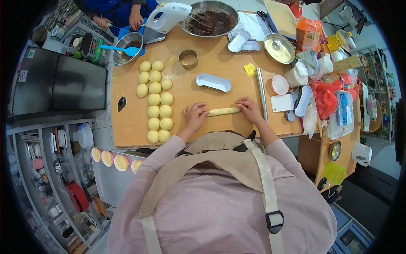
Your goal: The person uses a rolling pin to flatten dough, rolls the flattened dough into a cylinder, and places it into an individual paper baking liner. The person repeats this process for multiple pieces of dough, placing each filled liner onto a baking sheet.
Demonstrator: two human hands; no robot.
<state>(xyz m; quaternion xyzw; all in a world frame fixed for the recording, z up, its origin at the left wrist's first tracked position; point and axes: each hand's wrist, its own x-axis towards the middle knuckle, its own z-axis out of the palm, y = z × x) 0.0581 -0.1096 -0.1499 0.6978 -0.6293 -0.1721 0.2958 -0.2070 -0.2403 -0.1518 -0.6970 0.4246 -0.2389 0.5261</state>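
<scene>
A pale rolled length of dough (224, 111) lies crosswise on the wooden table (237, 95), close to its near edge. My left hand (195, 116) has its fingertips closed on the left end, and my right hand (250, 109) pinches the right end. Just beyond the roll sits a white oblong paper baking mould (213, 82). Left of my left hand, several round yellow dough balls (165, 111) stand in uneven columns. A metal rolling pin or tube (261, 95) lies to the right of my right hand.
A metal ring cutter (188, 59), a big bowl of dark mixture (209, 19) and a hand mixer (169, 15) occupy the far side. Another person's hand (135, 19) is near a small bowl (129, 44). Bags and cups (323, 95) crowd the right. Filled paper cups (121, 162) stand at lower left.
</scene>
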